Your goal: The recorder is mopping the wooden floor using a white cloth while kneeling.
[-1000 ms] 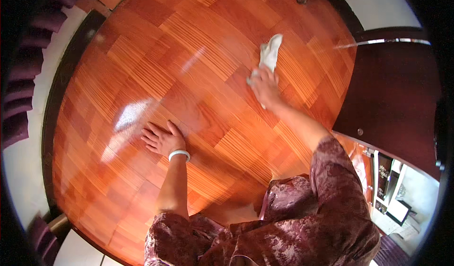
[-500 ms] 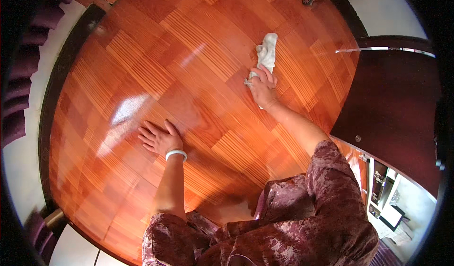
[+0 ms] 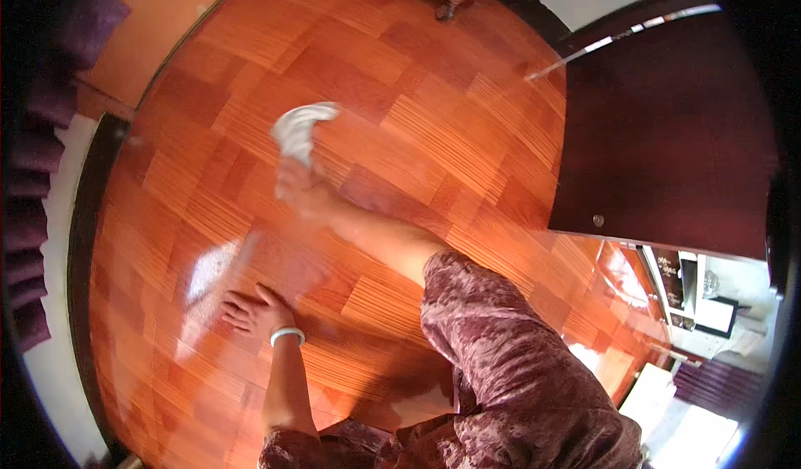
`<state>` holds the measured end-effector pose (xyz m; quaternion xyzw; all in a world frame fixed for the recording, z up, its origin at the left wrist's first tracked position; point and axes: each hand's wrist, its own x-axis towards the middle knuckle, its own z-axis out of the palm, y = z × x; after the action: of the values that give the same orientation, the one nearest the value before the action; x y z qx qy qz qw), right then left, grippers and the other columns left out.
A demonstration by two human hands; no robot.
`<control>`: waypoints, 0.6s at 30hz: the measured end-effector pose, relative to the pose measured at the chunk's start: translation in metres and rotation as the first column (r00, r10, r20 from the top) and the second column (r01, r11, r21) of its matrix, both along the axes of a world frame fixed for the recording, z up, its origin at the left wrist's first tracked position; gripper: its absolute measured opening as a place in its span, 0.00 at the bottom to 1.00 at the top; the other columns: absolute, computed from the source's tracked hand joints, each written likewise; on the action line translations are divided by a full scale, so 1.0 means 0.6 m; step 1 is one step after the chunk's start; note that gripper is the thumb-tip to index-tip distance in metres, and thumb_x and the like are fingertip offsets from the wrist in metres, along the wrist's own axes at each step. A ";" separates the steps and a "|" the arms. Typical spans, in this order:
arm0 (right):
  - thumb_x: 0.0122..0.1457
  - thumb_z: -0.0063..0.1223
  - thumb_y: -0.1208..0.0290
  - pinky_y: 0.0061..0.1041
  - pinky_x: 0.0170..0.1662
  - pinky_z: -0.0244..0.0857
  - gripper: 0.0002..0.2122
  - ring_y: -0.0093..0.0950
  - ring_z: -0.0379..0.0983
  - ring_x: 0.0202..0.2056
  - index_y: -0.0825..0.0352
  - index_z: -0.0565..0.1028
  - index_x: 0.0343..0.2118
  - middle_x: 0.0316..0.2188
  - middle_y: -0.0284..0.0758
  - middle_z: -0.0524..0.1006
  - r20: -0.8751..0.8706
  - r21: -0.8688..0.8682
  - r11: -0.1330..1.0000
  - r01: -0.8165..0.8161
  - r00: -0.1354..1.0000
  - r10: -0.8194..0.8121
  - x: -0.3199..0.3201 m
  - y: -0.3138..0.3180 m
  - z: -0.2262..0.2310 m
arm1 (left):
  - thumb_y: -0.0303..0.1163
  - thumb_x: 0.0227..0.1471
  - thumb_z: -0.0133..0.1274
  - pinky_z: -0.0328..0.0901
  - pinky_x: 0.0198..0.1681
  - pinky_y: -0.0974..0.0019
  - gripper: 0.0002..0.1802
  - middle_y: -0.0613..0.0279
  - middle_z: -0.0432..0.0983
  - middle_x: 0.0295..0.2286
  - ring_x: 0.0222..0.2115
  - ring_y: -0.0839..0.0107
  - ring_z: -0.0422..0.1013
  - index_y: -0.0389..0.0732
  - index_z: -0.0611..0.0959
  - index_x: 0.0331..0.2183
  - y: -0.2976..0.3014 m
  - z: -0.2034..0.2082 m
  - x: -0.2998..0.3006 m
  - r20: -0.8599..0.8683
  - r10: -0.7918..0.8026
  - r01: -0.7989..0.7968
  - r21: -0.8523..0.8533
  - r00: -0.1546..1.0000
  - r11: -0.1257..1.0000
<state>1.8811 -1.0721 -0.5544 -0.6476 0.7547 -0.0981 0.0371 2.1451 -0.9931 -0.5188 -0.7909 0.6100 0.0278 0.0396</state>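
Cloth [image 3: 295,132] further left, lengthwise forward, tip rightward

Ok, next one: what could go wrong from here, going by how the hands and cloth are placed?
1. The left hand appears planted, fingers spread, on a glossy floor; it might slip if weight rests on it.
2. The cloth extends loosely past the right hand, so it could bunch or fold. Blur hides the exact grip.
3. The bracelet sits near the floor and may knock against it.
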 end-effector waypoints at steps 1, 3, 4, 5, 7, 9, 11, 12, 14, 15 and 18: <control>0.63 0.44 0.64 0.51 0.65 0.49 0.12 0.38 0.57 0.64 0.58 0.75 0.46 0.59 0.36 0.69 0.130 -0.177 0.937 -0.300 0.937 0.325 0.020 0.024 0.042 | 0.65 0.59 0.35 0.39 0.67 0.41 0.45 0.49 0.44 0.67 0.68 0.46 0.41 0.46 0.53 0.67 0.005 0.007 0.031 0.012 0.025 -0.025 -0.010 1.000 1.000; 0.64 0.43 0.63 0.50 0.67 0.43 0.12 0.38 0.52 0.67 0.57 0.76 0.46 0.61 0.36 0.66 0.114 -0.208 0.945 -0.252 0.953 0.279 -0.066 0.039 0.034 | 0.66 0.59 0.34 0.40 0.67 0.40 0.46 0.50 0.43 0.68 0.68 0.47 0.40 0.48 0.52 0.68 0.001 0.002 0.007 0.009 0.017 -0.017 -0.003 1.000 1.000; 0.64 0.43 0.63 0.49 0.70 0.38 0.12 0.37 0.47 0.69 0.56 0.76 0.46 0.63 0.36 0.64 0.126 -0.242 0.942 -0.232 0.955 0.267 -0.111 0.044 0.028 | 0.67 0.59 0.33 0.41 0.67 0.41 0.46 0.51 0.42 0.68 0.68 0.47 0.40 0.49 0.51 0.68 0.001 -0.008 0.002 0.018 -0.016 0.017 -0.035 1.000 0.999; 0.64 0.43 0.61 0.49 0.70 0.39 0.13 0.37 0.48 0.69 0.56 0.76 0.47 0.63 0.36 0.64 0.121 -0.242 0.964 -0.106 0.983 0.139 -0.160 0.052 0.029 | 0.67 0.59 0.33 0.41 0.67 0.41 0.46 0.51 0.42 0.68 0.68 0.47 0.40 0.49 0.51 0.68 0.001 -0.013 -0.003 0.011 -0.042 0.042 -0.029 0.999 0.999; 0.63 0.44 0.59 0.48 0.69 0.40 0.15 0.36 0.49 0.68 0.55 0.74 0.50 0.63 0.37 0.64 0.481 -0.248 0.949 0.193 0.875 -0.052 -0.253 0.078 0.059 | 0.68 0.59 0.31 0.41 0.67 0.42 0.46 0.52 0.42 0.68 0.68 0.48 0.41 0.51 0.50 0.68 0.002 -0.017 0.000 0.023 -0.022 0.023 -0.039 0.999 0.999; 0.62 0.45 0.57 0.48 0.69 0.40 0.18 0.36 0.49 0.68 0.53 0.72 0.53 0.64 0.37 0.63 0.328 -0.022 0.930 0.367 0.881 -0.340 -0.323 0.142 0.097 | 0.68 0.59 0.31 0.41 0.67 0.42 0.46 0.53 0.42 0.68 0.68 0.48 0.42 0.51 0.50 0.68 0.005 -0.015 0.013 0.046 -0.005 0.006 -0.026 0.999 1.000; 0.62 0.46 0.56 0.48 0.69 0.40 0.21 0.37 0.48 0.68 0.52 0.70 0.58 0.66 0.36 0.60 -0.309 -0.065 0.865 0.498 0.814 -0.492 -0.405 0.276 0.070 | 0.68 0.59 0.30 0.41 0.67 0.43 0.46 0.53 0.43 0.68 0.67 0.49 0.42 0.52 0.50 0.68 0.001 -0.017 0.002 0.067 -0.009 0.008 0.009 0.998 1.000; 0.62 0.47 0.55 0.46 0.69 0.39 0.23 0.39 0.48 0.68 0.52 0.68 0.61 0.67 0.36 0.59 -0.372 -0.068 0.824 0.563 0.752 -0.545 -0.441 0.351 0.059 | 0.68 0.59 0.30 0.41 0.67 0.43 0.46 0.53 0.43 0.68 0.67 0.49 0.42 0.52 0.50 0.68 -0.001 -0.019 -0.002 0.063 -0.023 0.022 0.014 0.998 1.000; 0.62 0.48 0.54 0.43 0.70 0.38 0.24 0.40 0.47 0.68 0.53 0.67 0.61 0.66 0.38 0.59 -0.311 -0.001 0.707 0.707 0.672 -0.672 -0.452 0.480 0.066 | 0.68 0.59 0.30 0.42 0.67 0.43 0.46 0.53 0.43 0.68 0.67 0.48 0.43 0.51 0.50 0.68 0.002 -0.024 0.005 0.052 -0.019 0.020 -0.023 0.998 1.000; 0.63 0.47 0.54 0.42 0.71 0.31 0.25 0.40 0.40 0.70 0.53 0.65 0.63 0.68 0.39 0.53 -0.247 0.023 0.668 0.744 0.652 -0.717 -0.441 0.545 0.069 | 0.68 0.59 0.30 0.42 0.67 0.43 0.46 0.53 0.43 0.68 0.67 0.48 0.43 0.51 0.50 0.68 0.003 -0.024 0.005 0.055 -0.025 0.026 -0.016 0.998 1.000; 0.62 0.49 0.59 0.42 0.72 0.28 0.27 0.38 0.44 0.68 0.66 0.63 0.62 0.63 0.43 0.59 -0.357 0.017 0.675 0.738 0.635 -0.685 -0.339 0.689 0.075 | 0.69 0.58 0.30 0.42 0.66 0.41 0.46 0.51 0.44 0.67 0.67 0.48 0.43 0.49 0.53 0.68 0.002 -0.020 0.003 -0.001 -0.007 0.007 -0.065 1.000 0.998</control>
<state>1.6780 -0.6586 -0.5096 -0.2981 0.9494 0.0633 -0.0759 2.1471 -0.9919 -0.5309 -0.7897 0.6132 0.0082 0.0139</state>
